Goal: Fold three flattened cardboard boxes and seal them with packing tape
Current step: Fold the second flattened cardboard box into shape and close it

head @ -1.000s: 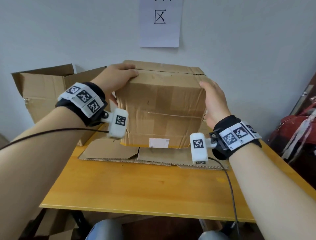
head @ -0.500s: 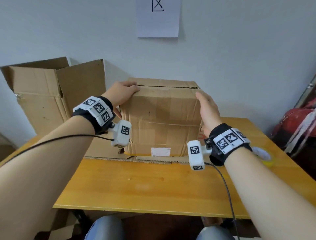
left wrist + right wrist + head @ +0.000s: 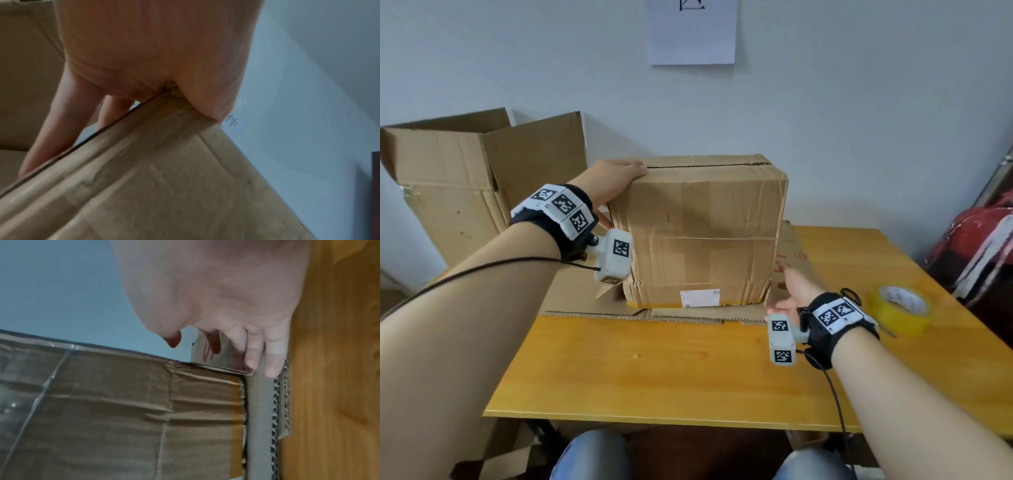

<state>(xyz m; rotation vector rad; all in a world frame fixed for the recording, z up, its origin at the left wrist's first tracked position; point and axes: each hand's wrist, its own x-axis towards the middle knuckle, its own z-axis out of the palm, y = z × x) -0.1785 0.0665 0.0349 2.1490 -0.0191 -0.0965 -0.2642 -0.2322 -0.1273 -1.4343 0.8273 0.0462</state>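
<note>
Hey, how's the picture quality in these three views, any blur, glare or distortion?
Head view: evenly lit, wide-angle bending at the edges, folded box sharp. Left wrist view: dim, left hand soft and close. Right wrist view: right hand blurred, glare streaks on the box's clear tape.

The folded box stands mid-counter on flattened cardboard, blocking the way to the wall. An open carton crowds its left. The tape roll sits to the right. The counter in front lies bare.
</note>
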